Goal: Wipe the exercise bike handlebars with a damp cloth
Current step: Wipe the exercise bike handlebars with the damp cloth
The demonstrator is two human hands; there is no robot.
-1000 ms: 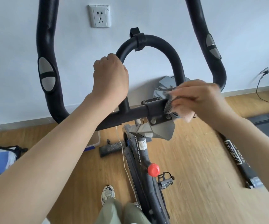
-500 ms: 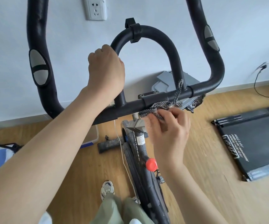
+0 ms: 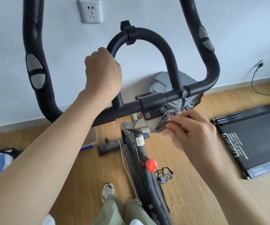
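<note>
The exercise bike's black handlebars [image 3: 171, 96] fill the middle of the view, with a centre loop and two long side horns. My left hand [image 3: 102, 73] is closed around the left leg of the centre loop. A speckled black-and-white cloth [image 3: 168, 118], twisted like a cord, hangs from the crossbar right of the centre clamp and runs down into my right hand [image 3: 191, 130]. That hand pinches the cloth's lower end just below the crossbar, beside the grey stem bracket.
A red knob [image 3: 151, 165] sits on the bike frame below. A black treadmill [image 3: 252, 140] lies on the wooden floor at right. A wall socket [image 3: 91, 10] is above, a cable at far right. My shoe [image 3: 108, 191] is on the floor.
My right hand came off the crossbar, dropped below it and now pulls the cloth's loose end down and to the right. The left hand kept its grip on the loop.
</note>
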